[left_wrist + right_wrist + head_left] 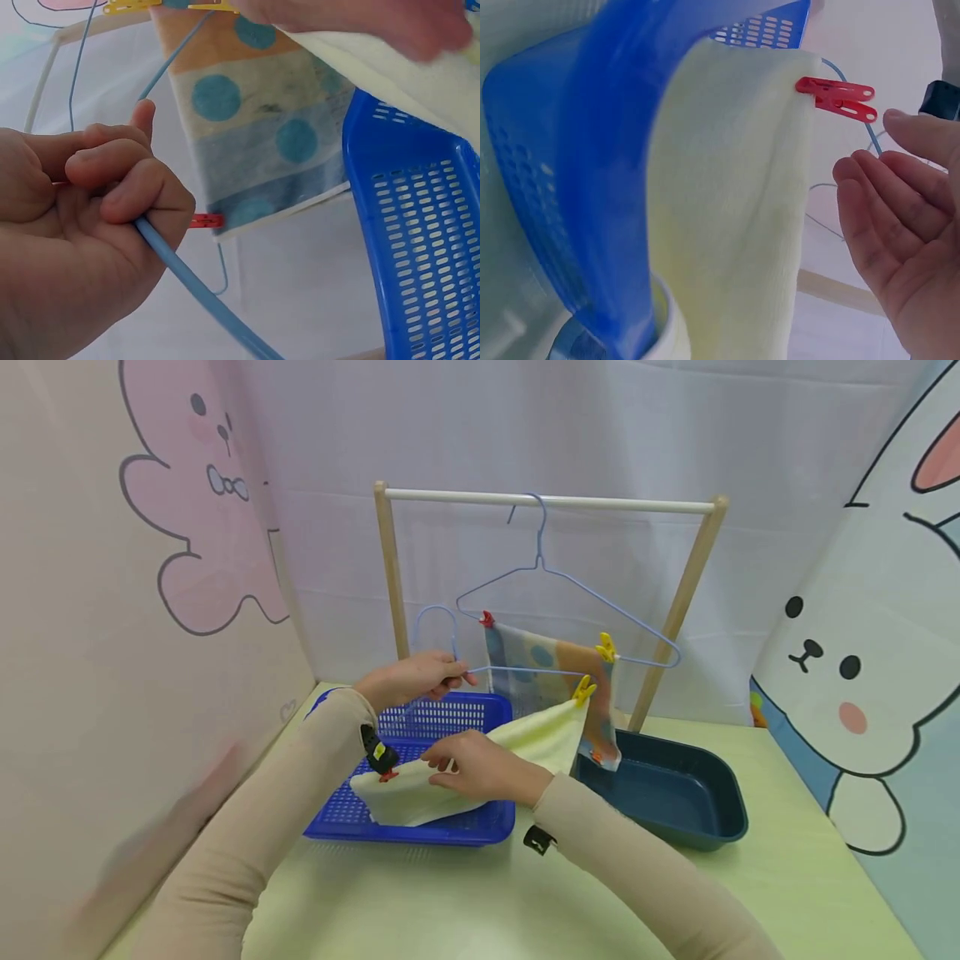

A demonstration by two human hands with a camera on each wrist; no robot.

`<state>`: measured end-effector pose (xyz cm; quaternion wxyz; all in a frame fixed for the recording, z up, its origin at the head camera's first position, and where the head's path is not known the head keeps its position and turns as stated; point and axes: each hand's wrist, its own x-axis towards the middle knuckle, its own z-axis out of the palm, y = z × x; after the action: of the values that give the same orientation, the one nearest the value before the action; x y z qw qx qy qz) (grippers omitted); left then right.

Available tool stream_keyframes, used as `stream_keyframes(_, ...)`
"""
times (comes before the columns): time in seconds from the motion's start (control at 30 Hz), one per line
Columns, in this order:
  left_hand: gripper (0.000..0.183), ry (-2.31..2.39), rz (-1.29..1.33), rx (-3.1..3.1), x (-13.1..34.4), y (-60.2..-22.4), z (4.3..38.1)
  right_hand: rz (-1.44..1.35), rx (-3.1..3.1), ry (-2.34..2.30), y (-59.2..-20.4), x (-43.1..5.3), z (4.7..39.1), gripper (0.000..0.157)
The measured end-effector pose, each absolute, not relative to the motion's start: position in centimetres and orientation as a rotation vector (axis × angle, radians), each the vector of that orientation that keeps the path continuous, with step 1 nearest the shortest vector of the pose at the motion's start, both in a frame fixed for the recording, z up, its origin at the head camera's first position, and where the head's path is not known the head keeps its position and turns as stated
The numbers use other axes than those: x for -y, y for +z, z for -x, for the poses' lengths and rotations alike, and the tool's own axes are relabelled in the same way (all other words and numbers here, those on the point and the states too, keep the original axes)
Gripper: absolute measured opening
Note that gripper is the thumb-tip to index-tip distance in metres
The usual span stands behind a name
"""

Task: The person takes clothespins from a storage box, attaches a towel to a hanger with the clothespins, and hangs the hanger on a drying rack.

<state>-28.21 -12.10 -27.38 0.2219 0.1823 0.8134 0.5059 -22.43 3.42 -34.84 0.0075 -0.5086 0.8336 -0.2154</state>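
In the head view my left hand (pixel 412 680) grips a light blue wire hanger (pixel 525 671) above the basket. The left wrist view shows its fingers curled round the hanger wire (pixel 199 285). A pale yellow cloth (pixel 536 733) hangs from this hanger, pinned by a yellow clothespin (pixel 584 690) at the right and a red clothespin (pixel 840 97) at the other end. My right hand (pixel 483 767) is in front of the cloth; in the right wrist view its loosely bent fingers (pixel 885 210) hold nothing, near the red clothespin. Part of the cloth lies over the blue basket (pixel 420 835).
Behind stands a wooden rack with a white rod (pixel 622 504). A second blue hanger (pixel 592 596) hangs on it, bearing a patterned cloth (pixel 255 112) held by red and yellow clothespins. At the right is a dark green tub (pixel 731 827) on the table (pixel 420 910).
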Motion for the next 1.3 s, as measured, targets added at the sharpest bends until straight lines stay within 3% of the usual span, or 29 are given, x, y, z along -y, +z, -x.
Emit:
stream_keyframes(0.53, 0.035, 1.206, -0.509, -2.477, 12.4, -25.7, 27.2, 1.554, -2.938, -0.772, -32.8, -9.9, 22.2, 0.016)
stream_keyframes(0.97, 0.041, 1.048, -0.617, -2.678, 12.5, -25.9, 26.1, 1.673, -3.184, -0.894, -31.5, -15.0, 23.0, 0.018)
stream_keyframes(1.3, 0.041, 1.110, -0.691, -2.695, 13.1, -26.4, 26.2, 1.389, -3.246, -0.875, -31.4, -17.5, 23.8, 0.026)
